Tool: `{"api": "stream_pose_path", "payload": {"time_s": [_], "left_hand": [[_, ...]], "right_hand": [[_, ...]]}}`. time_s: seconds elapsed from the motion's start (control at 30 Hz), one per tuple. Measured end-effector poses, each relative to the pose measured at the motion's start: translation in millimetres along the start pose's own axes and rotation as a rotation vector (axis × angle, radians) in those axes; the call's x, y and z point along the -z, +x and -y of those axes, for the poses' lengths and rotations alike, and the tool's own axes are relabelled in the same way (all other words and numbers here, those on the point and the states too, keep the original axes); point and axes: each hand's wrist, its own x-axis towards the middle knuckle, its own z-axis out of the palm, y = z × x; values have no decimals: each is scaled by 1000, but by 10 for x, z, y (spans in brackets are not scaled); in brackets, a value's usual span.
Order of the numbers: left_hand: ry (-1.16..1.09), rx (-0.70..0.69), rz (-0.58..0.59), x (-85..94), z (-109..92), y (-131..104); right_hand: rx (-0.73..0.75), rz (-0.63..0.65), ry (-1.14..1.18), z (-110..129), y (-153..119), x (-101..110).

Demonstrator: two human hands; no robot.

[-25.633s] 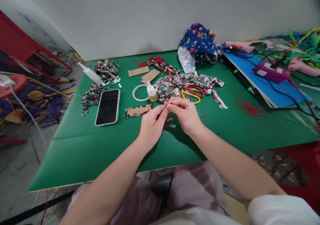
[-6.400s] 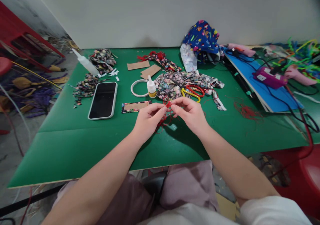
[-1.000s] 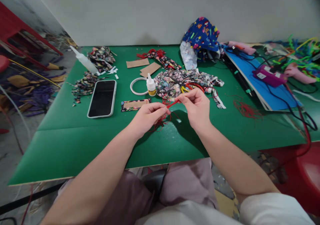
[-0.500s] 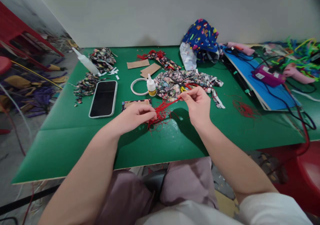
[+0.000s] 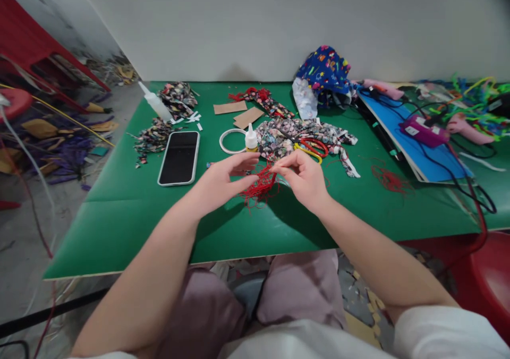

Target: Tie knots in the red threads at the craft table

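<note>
A tangled bundle of red threads [image 5: 261, 186] hangs between my two hands over the green table. My right hand [image 5: 303, 181] pinches its upper right end between thumb and fingertips. On the other side, my left hand [image 5: 223, 181] has its thumb and fingers apart, close to the threads; whether the fingertips touch them I cannot tell. Just behind the hands are a small white-capped glue bottle [image 5: 251, 137] and a white tape ring [image 5: 232, 141]. Scissors with red and yellow handles [image 5: 314, 147] lie on crumpled floral fabric [image 5: 274, 138].
A phone [image 5: 179, 158] lies left of my hands, with floral fabric scraps [image 5: 153, 137] and a white squeeze bottle [image 5: 155, 102] behind it. Brown card pieces [image 5: 230, 108] lie at the back. To the right are loose red threads [image 5: 389, 180], a blue folder [image 5: 430, 160] and a purple corded box [image 5: 424, 130].
My right hand has come left and slightly down, bringing its end of the threads toward my left hand. The left fingers have spread from their pinch on the bundle. The view has shifted slightly.
</note>
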Motion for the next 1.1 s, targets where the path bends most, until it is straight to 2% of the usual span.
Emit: {"api": "stream_pose_path", "payload": {"time_s": [0.1, 0.17, 0.27, 0.37, 0.53, 0.63, 0.8, 0.97, 1.1], "left_hand": [[-186, -81, -5, -164, -52, 8], [-335, -91, -41, -227, -71, 16], [-457, -76, -138, -243, -86, 25], [-379, -61, -243, -218, -87, 24], [91, -138, -400, -213, -49, 22], [215, -145, -433, -227, -26, 30], [101, -70, -385, -251, -12, 62], [-30, -26, -430, -282, 22, 91], [-135, -15, -470, -299, 71, 112]], "right_hand": [[190, 105, -129, 157, 92, -40], [290, 118, -226, 247, 168, -73], [334, 104, -254, 315, 258, -138], [300, 88, -191, 294, 304, -201], [205, 51, -18, 98, 331, -285], [106, 50, 135, -48, 344, -337], [-60, 67, 315, -138, 350, -389], [-90, 55, 400, -114, 342, -401], [-105, 45, 382, -114, 336, -418]]}}
